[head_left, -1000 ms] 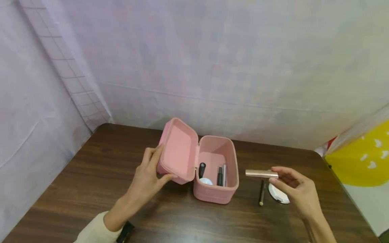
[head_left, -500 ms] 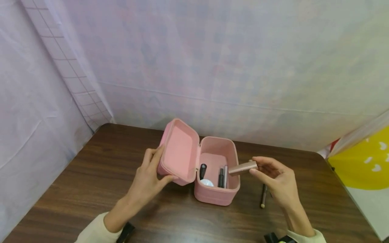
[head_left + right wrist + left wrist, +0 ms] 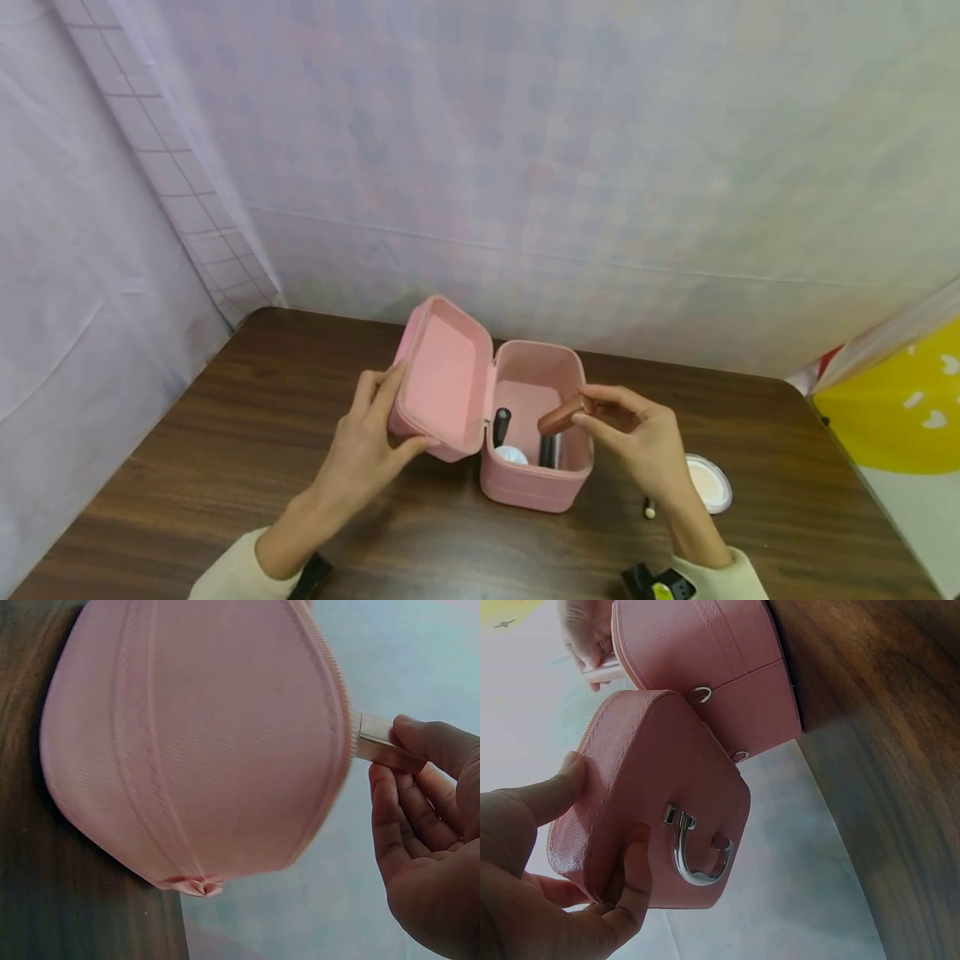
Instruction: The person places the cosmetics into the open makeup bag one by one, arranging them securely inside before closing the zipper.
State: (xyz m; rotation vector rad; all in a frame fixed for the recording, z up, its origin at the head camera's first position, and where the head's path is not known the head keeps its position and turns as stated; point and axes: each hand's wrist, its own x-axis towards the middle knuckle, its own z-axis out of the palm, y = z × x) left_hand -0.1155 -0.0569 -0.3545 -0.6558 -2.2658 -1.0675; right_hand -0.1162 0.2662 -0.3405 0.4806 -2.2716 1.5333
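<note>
A pink makeup case [image 3: 532, 493] stands on the table, its lid [image 3: 447, 371] swung out to the left. My left hand [image 3: 360, 446] grips the lid's edge; in the left wrist view the thumb lies on one side and fingers on the lid's outer face, near a curved metal handle [image 3: 694, 862]. Pinched between my right hand's [image 3: 641, 437] thumb and fingers is a shiny rose-gold cosmetic tube [image 3: 561, 415], tilted over the case's opening. Inside lie a black tube [image 3: 502, 425], a white round item [image 3: 512, 454] and dark slim tubes [image 3: 548, 452], partly hidden by the rose-gold tube.
To the right of the case, a round white compact [image 3: 711, 485] lies on the brown wooden table [image 3: 315, 375]. The pale tip of a slim dark stick [image 3: 649, 510] shows beneath my right hand. A pale cloth [image 3: 525, 167] hangs behind the table.
My right hand has carried the rose-gold tube leftward, from above the table near the compact to above the open case. My left hand stays on the lid.
</note>
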